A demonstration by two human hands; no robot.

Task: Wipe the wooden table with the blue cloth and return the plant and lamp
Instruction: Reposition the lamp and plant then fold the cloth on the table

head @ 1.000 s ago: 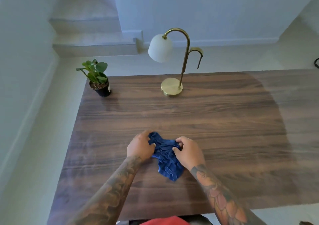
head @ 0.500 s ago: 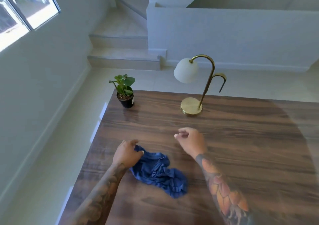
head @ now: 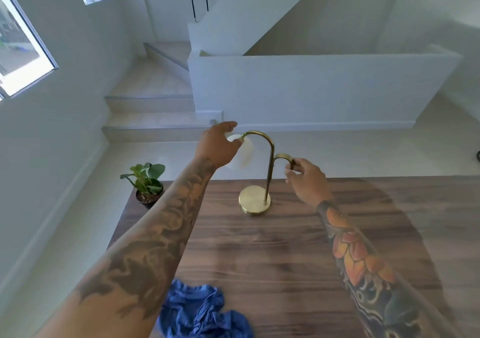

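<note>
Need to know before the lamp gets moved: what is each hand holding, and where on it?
Right hand pinches the lamp at its small hooked side arm. Left hand is at the white shade; whether it grips cannot be told.

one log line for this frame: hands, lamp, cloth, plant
left hand: at white shade of brass lamp | right hand: pinching lamp's small hook | crumpled blue cloth: released, near edge | potted green plant: untouched, wooden table corner
</note>
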